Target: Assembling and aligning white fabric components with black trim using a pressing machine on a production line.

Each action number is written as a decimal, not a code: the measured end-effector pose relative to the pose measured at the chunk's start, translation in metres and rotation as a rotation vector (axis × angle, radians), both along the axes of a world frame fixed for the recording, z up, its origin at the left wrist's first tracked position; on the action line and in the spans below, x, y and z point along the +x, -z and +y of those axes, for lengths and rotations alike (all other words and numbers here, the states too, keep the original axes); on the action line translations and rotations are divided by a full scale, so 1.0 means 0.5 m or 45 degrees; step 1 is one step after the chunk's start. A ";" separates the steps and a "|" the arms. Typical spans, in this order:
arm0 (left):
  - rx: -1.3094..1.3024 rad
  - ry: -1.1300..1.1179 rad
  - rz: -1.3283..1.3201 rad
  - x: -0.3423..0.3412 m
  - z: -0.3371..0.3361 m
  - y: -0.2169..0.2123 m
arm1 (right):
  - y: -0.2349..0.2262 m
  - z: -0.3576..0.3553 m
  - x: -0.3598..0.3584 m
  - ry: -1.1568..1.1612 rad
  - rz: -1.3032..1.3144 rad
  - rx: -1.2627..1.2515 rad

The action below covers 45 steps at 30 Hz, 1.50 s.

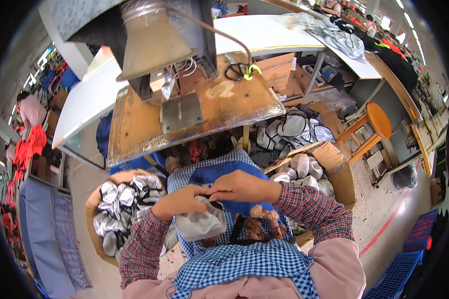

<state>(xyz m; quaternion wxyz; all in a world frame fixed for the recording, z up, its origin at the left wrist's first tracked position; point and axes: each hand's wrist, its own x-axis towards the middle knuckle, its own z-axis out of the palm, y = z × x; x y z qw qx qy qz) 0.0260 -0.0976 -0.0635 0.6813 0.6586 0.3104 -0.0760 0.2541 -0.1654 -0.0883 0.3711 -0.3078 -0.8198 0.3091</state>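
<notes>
A light grey, rounded piece of fabric (200, 223) hangs over my lap, its upper part hidden under my fingers. My left hand (183, 200) is closed on the top of it. My right hand (242, 187) meets the left from the other side, thumb and fingers pinched together at the fabric's upper edge. What lies right between the fingertips is too small to make out. Under both hands is a blue-and-white checked apron (239, 264) with a plain blue panel.
Cardboard boxes of white and grey fabric pieces stand at left (91, 219) and right (345, 185). Ahead is a worn wooden machine table (224, 107) with black-handled scissors (233, 71) and a metal plate (181, 112). An orange stool (378, 120) and blue crates (391, 279) stand to the right.
</notes>
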 end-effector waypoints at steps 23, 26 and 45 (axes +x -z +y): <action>0.717 0.000 -0.201 -0.009 -0.036 0.029 | -0.011 -0.036 -0.037 0.272 -0.239 0.016; 0.656 -0.054 -0.249 -0.022 -0.041 0.025 | -0.017 -0.035 -0.047 0.253 -0.296 0.034; 0.545 -0.060 -0.185 -0.046 0.039 0.016 | 0.005 0.012 -0.030 0.351 -0.148 0.209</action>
